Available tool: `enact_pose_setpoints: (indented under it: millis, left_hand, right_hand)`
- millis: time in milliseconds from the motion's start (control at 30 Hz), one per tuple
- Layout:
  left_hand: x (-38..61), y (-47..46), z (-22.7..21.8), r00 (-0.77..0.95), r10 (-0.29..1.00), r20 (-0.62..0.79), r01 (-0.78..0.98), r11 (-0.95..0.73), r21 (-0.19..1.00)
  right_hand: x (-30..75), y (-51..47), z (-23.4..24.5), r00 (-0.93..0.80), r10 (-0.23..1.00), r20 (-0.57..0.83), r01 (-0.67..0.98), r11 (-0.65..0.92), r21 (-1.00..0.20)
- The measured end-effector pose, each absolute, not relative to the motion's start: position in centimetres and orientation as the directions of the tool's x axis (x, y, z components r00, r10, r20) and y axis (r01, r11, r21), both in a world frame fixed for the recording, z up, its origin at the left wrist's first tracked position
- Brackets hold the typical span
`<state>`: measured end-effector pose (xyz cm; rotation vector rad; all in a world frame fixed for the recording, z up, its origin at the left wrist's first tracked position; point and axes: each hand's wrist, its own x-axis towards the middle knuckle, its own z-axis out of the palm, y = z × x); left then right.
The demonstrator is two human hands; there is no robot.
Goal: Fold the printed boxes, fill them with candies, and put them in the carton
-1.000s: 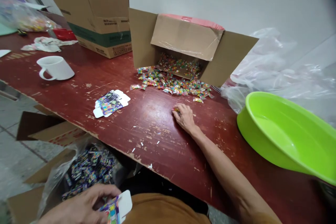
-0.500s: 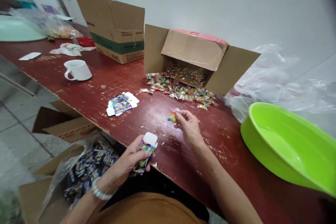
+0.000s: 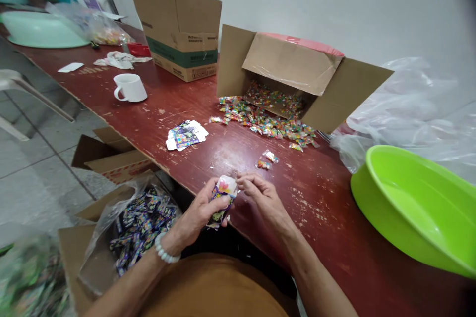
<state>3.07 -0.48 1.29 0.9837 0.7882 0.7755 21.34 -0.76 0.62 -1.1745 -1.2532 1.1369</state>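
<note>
My left hand is closed around a small colourful carton, held upright at the near edge of the red table. My right hand pinches at the carton's open top, where a sweet packet shows. Two small packets lie on the table just beyond my hands. Further back, a cardboard box on its side spills a heap of bright sweet packets. A short stack of flat cartons lies to the left of the heap.
A lime green basin sits at the right, with clear plastic sheeting behind it. A white mug, a second cardboard box and a pale green basin stand further left. Below the table edge a bag of cartons sits in a box.
My left hand lifted a carton from the bag below the table to the table edge. My right hand picked packets off the table and came back to meet the carton's top.
</note>
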Motion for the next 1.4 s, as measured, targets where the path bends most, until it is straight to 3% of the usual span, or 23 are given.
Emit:
enact_pose_setpoints:
  millis: [133, 267, 367, 533, 700, 800, 933, 1167, 1267, 1333, 1400]
  left_hand:
    - [3.1, -0.4, 0.6, 0.404, 0.876, -0.264, -0.269, 0.39, 0.881]
    - [3.0, -0.3, 0.2, 0.423, 0.887, -0.184, -0.177, 0.28, 0.944]
    - [3.0, -0.4, 0.6, 0.397, 0.898, -0.19, -0.13, 0.26, 0.957]
    - [3.3, -0.3, 1.2, 0.37, 0.898, -0.238, -0.239, 0.34, 0.91]
    - [3.2, -0.1, 0.6, 0.42, 0.874, -0.245, -0.177, 0.344, 0.922]
    - [3.0, -0.2, 0.6, 0.416, 0.869, -0.27, -0.218, 0.383, 0.898]
    - [2.8, -0.3, 0.8, 0.404, 0.886, -0.229, -0.34, 0.377, 0.862]
    - [3.2, -0.7, 0.4, 0.391, 0.894, -0.22, -0.431, 0.389, 0.814]
    - [3.4, -0.7, 0.8, 0.412, 0.88, -0.235, -0.464, 0.425, 0.777]
    - [3.3, -0.5, 1.0, 0.463, 0.841, -0.28, -0.489, 0.505, 0.711]
    - [3.2, -0.3, 1.2, 0.508, 0.793, -0.336, -0.511, 0.592, 0.623]
  right_hand:
    - [21.1, -0.4, 1.8, 0.144, 0.988, -0.054, -0.101, -0.039, -0.994]
    - [19.1, -0.3, 1.9, -0.052, 0.985, -0.162, -0.239, -0.17, -0.956]
    - [18.4, -0.4, 1.4, -0.25, 0.933, -0.258, -0.399, -0.342, -0.851]
    - [19.3, -0.2, 0.6, -0.289, 0.907, -0.305, -0.491, -0.414, -0.766]
    - [19.0, -0.1, -0.2, -0.126, 0.961, -0.246, -0.348, -0.275, -0.896]
    - [18.8, -0.4, 0.0, -0.06, 0.976, -0.209, -0.381, -0.216, -0.899]
    - [18.7, -0.7, 0.7, -0.126, 0.958, -0.256, -0.501, -0.284, -0.817]
    - [17.1, -1.2, 0.2, -0.183, 0.962, -0.201, -0.463, -0.265, -0.846]
    - [17.2, -1.0, 0.1, -0.106, 0.991, -0.083, -0.334, -0.114, -0.936]
    - [17.8, -1.0, 0.4, -0.036, 0.995, 0.093, -0.14, 0.087, -0.986]
    - [18.5, -1.0, 0.9, -0.078, 0.961, 0.266, 0.063, 0.271, -0.961]
